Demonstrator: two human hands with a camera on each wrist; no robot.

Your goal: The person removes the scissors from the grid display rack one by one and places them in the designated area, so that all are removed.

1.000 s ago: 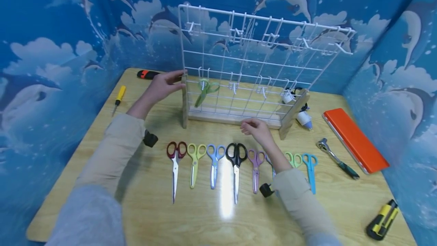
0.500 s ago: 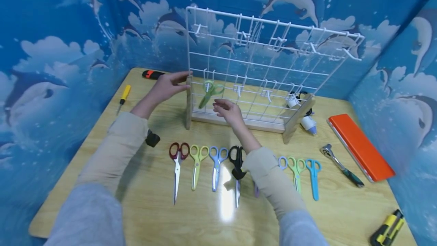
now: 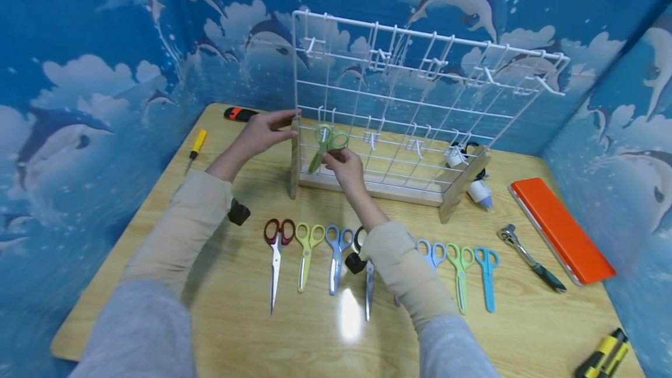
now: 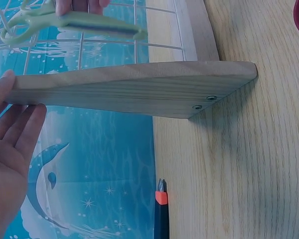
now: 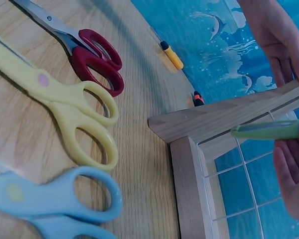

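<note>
My left hand grips the upper end of the wooden side panel of a white wire rack, thumb on one face and fingers on the other. Green scissors hang by a handle loop from a lower-left hook on the rack, blades pointing down. My right hand pinches these scissors near the blades; in the right wrist view, it is partly cut off by the frame edge. A row of scissors lies in front, including dark red scissors, yellow scissors and blue scissors; my right forearm hides some.
A yellow screwdriver and a black-and-red tool lie at the left. On the right are a ratchet wrench, an orange-red case and a yellow-black utility knife. A white glue gun lies behind the rack's right end.
My right hand has moved left from the rack's front bar to the hanging green scissors and now pinches them. The left hand stays on the side panel. The head view has shifted slightly.
</note>
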